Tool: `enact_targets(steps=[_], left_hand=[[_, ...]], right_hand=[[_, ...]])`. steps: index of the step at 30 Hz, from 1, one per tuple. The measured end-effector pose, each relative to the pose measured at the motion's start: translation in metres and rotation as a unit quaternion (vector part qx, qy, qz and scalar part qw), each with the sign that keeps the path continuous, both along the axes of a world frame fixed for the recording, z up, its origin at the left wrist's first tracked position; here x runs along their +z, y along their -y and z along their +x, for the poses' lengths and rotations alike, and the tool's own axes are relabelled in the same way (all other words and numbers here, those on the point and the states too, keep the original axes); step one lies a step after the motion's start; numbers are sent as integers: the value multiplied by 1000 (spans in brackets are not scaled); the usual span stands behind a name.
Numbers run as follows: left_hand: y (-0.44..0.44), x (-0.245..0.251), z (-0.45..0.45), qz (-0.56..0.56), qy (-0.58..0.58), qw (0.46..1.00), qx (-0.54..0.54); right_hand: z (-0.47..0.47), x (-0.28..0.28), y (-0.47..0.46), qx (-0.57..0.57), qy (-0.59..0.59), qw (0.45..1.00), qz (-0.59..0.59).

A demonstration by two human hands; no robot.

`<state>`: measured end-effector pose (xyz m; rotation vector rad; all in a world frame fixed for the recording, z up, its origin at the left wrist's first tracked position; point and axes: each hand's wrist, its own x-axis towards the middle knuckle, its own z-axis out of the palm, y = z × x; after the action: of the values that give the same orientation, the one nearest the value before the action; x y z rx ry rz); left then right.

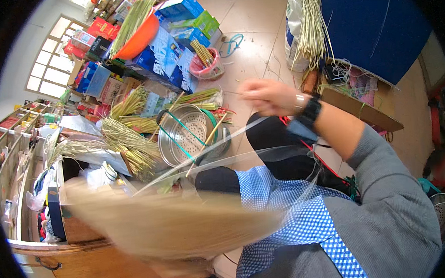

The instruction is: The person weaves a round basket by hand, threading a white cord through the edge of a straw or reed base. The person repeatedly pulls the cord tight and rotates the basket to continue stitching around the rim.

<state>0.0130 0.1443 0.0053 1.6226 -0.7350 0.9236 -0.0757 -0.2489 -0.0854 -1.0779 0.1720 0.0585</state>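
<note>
A large, blurred fan-shaped bundle of pale plant fibres [166, 219] spreads across my lap and to the left. My left hand [184, 269], mostly hidden beneath the bundle, grips it near the lower edge. Raised above my knees, my right hand [264, 97] has curled fingers and is blurred by motion; whether it holds anything cannot be told. A dark watch [310, 110] is on that wrist. Clear plastic-like strips [207, 143] stretch between the area below my right hand and the bundle. A blue checked apron [307, 218] covers my lap.
A perforated metal pot [185, 131] with green bands and sticks stands beyond my knees. Stalk bundles [131, 144] lie left of it. Farther off are an orange basin [140, 39], a pink-lined basket [207, 69] and boxes. A wooden drawer cabinet [96, 267] stands at lower left, a cardboard box [362, 107] at right.
</note>
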Motion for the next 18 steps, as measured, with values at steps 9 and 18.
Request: enact_targets(steps=[9,18], left_hand=[[-6,-58,7,25,-430,885,-176],[68,-56,1,224,-297,894,-249]], right_hand=[[-189,-116,123,-198,-132,962,-131],[-169,-50,-3,76,49,904,-419]])
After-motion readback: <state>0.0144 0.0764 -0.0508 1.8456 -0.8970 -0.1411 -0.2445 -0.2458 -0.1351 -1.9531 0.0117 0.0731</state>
